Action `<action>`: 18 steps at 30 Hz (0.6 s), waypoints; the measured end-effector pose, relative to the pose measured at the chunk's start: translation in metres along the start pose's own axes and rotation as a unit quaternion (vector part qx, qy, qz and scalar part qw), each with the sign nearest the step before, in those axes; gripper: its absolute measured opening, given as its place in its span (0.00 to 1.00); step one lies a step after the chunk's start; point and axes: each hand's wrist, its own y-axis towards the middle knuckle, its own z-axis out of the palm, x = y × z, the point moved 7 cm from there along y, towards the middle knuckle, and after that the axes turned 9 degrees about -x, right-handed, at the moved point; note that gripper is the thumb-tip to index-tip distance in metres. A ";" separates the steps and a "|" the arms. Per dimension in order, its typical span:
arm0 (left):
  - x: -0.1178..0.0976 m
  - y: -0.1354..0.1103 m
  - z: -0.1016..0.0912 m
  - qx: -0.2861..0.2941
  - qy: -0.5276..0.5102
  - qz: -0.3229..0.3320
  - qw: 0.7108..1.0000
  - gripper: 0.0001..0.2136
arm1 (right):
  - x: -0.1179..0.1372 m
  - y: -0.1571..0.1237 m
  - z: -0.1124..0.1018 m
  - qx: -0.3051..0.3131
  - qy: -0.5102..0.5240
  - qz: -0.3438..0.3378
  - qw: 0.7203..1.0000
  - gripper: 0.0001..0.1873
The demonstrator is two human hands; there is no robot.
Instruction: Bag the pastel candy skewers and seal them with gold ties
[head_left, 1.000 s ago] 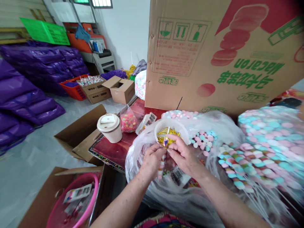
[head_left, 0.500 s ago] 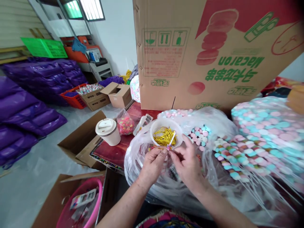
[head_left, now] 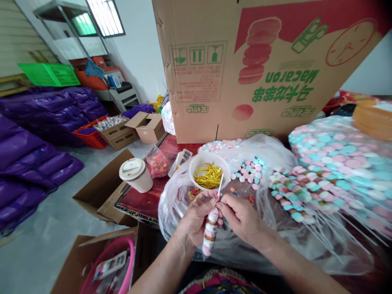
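Note:
A wrapped candy skewer with pink, white and brown pieces hangs below my hands, its white stick pointing up and away. My left hand is closed around the upper part of the wrapped candy. At the gathered neck of the wrapper, my right hand pinches with thumb and forefinger; a small coloured bit shows between the fingertips, too small to make out fully. Just beyond them stands a white plastic bowl of gold twist ties. Clear plastic sheeting spreads under the bowl and hands.
Candy skewers with white sticks lie at the right, beside a bag of pastel candies. Loose candies lie behind my right hand. A lidded cup stands left. The large carton blocks the back. A pink basin sits lower left.
The skewer has swung into view, its candy end now hanging down toward me. My hands sit slightly lower, still together at the wrapper's neck. The view has shifted a little.

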 end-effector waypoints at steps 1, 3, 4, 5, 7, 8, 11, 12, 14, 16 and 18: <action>-0.002 0.000 0.001 -0.028 0.015 0.035 0.999 0.21 | 0.006 0.001 -0.006 -0.029 -0.079 -0.056 0.995 0.16; -0.011 -0.003 0.003 -0.087 0.051 0.127 0.987 0.25 | 0.016 0.001 -0.021 -0.090 -0.235 -0.144 0.957 0.15; -0.015 -0.005 0.006 -0.105 0.072 0.153 0.980 0.28 | 0.020 0.001 -0.031 -0.123 -0.295 -0.163 0.934 0.15; -0.016 -0.007 0.010 -0.106 0.092 0.147 0.979 0.29 | 0.022 0.000 -0.040 -0.149 -0.334 -0.170 0.915 0.14; -0.014 -0.011 0.019 -0.057 0.102 0.064 0.991 0.33 | 0.027 -0.006 -0.047 -0.149 -0.334 -0.183 0.913 0.11; -0.016 -0.014 0.023 -0.016 0.087 0.018 0.996 0.35 | 0.027 -0.010 -0.045 -0.113 -0.297 -0.182 0.930 0.10; -0.048 -0.026 0.026 0.081 0.013 0.051 0.995 0.38 | 0.011 -0.022 -0.038 -0.044 -0.119 -0.052 0.991 0.12; -0.054 -0.028 0.025 0.111 0.029 0.063 0.991 0.39 | 0.002 -0.026 -0.041 -0.073 -0.064 0.023 0.995 0.13; -0.046 -0.029 0.025 0.147 0.097 0.028 0.984 0.38 | -0.010 -0.033 -0.043 -0.106 0.036 0.128 0.985 0.13; -0.029 -0.025 0.025 0.138 0.145 0.000 0.980 0.34 | -0.007 -0.034 -0.033 -0.067 0.123 0.157 0.978 0.12; -0.014 -0.021 0.030 0.112 0.129 0.005 0.985 0.34 | -0.003 -0.034 -0.022 -0.030 0.205 0.204 0.957 0.12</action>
